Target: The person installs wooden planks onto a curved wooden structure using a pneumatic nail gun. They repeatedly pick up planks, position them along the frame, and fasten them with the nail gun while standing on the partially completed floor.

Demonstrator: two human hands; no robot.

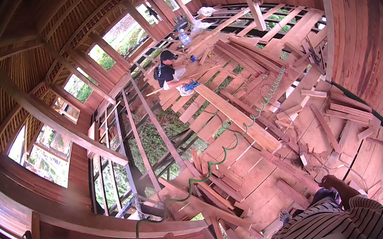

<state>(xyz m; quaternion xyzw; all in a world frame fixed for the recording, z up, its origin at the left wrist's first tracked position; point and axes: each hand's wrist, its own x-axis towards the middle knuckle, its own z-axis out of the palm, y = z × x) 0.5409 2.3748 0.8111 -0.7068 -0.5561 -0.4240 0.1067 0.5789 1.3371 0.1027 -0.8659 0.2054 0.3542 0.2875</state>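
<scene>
The right hand [328, 182] curled, contents unclear, left hand unseen; the plank [292, 193] toward the floor's [257, 185] near edge seemed stiff, best gripped mid-length

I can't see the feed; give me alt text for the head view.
The wearer's right hand shows above a plank floor scattered with wood pieces; the left is out of view. Farther off, a person in a black cap works low beside a long plank, a blue tool at its far end. A green coiled hose crosses the unfinished floor.
</scene>
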